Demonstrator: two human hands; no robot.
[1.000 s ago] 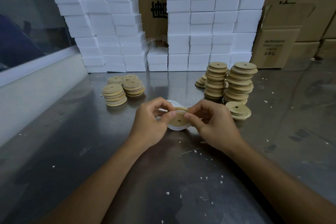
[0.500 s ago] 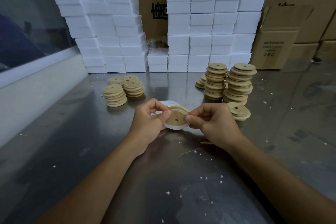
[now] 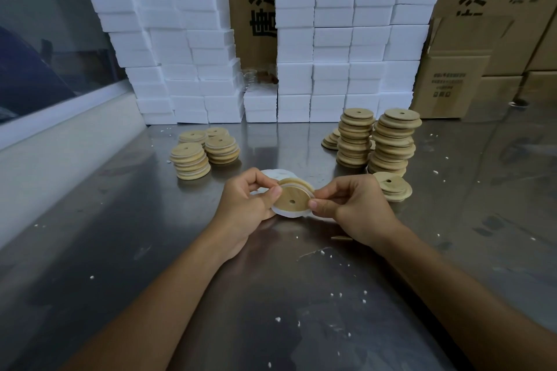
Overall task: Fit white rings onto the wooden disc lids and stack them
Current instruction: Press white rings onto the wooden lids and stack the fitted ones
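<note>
I hold one wooden disc lid with a centre hole upright over the metal table, its flat face toward me. My left hand pinches its left edge and my right hand pinches its right edge. A white ring wraps the lid's rim and shows below it. More white rings lie just behind my left hand. Three short lid stacks stand at the left. Two tall lid stacks and a low stack stand at the right.
White foam blocks are piled along the back of the steel table, with cardboard boxes behind and to the right. A white ledge runs along the left. White crumbs dot the table surface.
The lid has turned in my fingers so that its face points more toward me, and the white ring sits further round the rim. Both hands stay in place.
</note>
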